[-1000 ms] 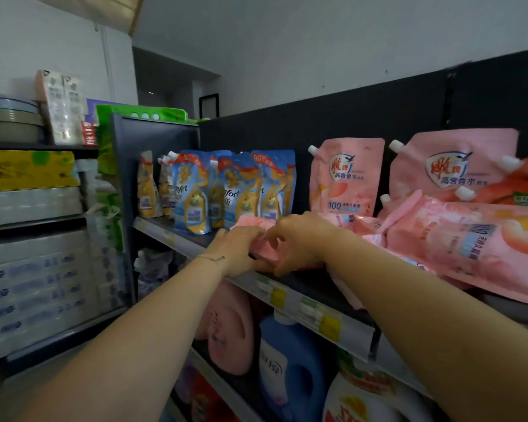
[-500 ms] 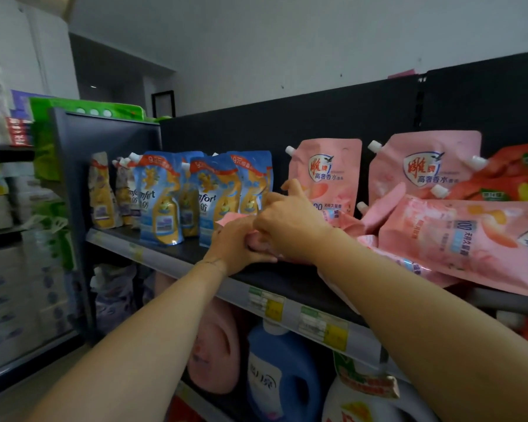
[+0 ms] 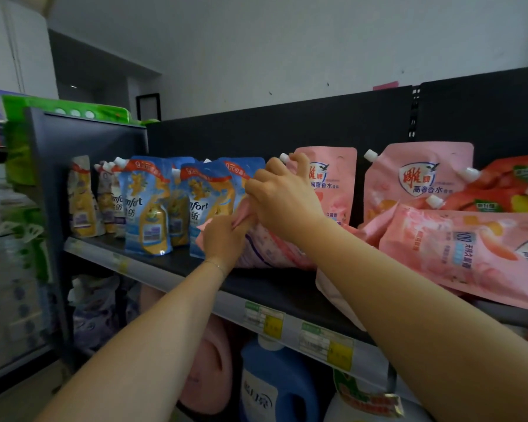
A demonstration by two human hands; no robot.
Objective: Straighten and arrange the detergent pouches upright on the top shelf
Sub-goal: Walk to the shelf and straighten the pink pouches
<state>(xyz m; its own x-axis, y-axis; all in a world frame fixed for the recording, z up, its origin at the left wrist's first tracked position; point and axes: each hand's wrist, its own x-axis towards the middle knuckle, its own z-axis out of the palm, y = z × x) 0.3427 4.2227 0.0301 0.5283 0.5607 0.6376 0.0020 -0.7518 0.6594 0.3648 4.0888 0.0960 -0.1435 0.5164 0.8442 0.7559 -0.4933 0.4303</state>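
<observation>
A pink detergent pouch [image 3: 269,248] lies tilted on the black top shelf [image 3: 275,287], its left end raised. My left hand [image 3: 223,239] grips that raised end from below. My right hand [image 3: 282,199] holds the same pouch from above, fingers curled near the white cap of an upright pink pouch [image 3: 333,184] behind. Another upright pink pouch [image 3: 415,178] stands at the back right. A large pink pouch [image 3: 470,254] lies flat on the right, over the shelf edge. Blue pouches [image 3: 148,208] stand upright at the left.
Red-orange pouches [image 3: 506,190] lean at the far right. Yellow-white pouches [image 3: 81,199] stand by the dark end panel [image 3: 52,178]. Price tags [image 3: 264,318] line the shelf front. Pink and blue detergent jugs [image 3: 275,388] fill the shelf below.
Both hands have risen from the shelf edge, lifting the pink pouch's left end. My right hand moved up and back toward the upright pink pouch's cap.
</observation>
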